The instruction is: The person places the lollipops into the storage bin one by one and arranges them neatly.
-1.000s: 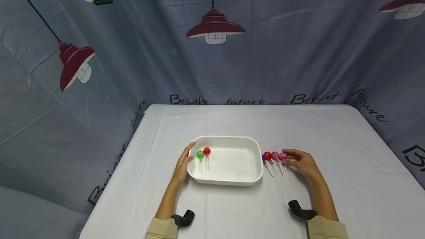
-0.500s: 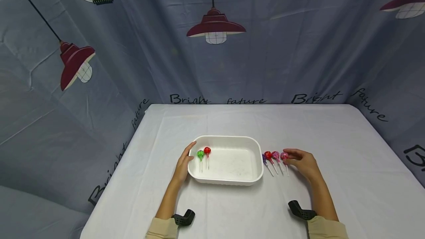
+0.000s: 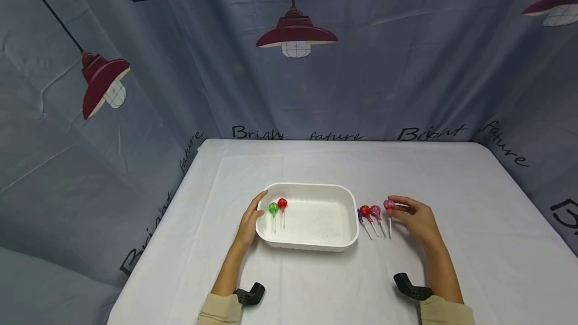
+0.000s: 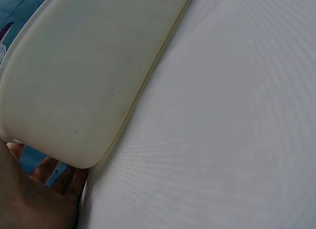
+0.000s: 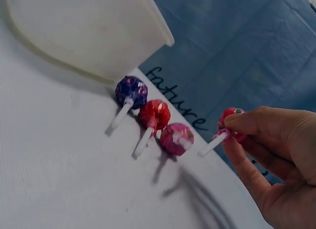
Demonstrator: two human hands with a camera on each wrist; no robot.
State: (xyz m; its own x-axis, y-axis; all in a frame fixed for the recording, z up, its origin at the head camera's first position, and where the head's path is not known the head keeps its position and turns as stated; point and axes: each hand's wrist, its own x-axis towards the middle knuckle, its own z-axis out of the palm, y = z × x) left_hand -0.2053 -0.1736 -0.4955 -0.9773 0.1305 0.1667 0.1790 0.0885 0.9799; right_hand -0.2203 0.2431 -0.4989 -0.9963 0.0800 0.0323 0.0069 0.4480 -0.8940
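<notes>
A white tray (image 3: pixel 308 248) holds a green lollipop (image 3: pixel 273 208) and a red lollipop (image 3: pixel 282 203) near its left end. My left hand (image 3: pixel 246 224) grips that end, thumb over the rim and fingers along the outer wall. Thumb and fingers of my right hand (image 3: pixel 417 222) pinch a pink lollipop (image 5: pixel 229 112) by its wrapped head, with the white stick pointing down. Beside the tray's right end lie a purple lollipop (image 5: pixel 131 92), a red lollipop (image 5: pixel 154 114) and another pink lollipop (image 5: pixel 174 139), side by side on the cloth.
A white cloth covers the table (image 3: pixel 316 159). Behind it hangs a grey-blue curtain (image 3: pixel 361 79) printed with lamps and lettering. A black wrist camera (image 3: pixel 250 295) sits on the left forearm, and another black wrist camera (image 3: pixel 412 287) on the right.
The pink lollipop in my right hand has risen slightly and moved right, away from the other three. My left hand and the tray stay in place.
</notes>
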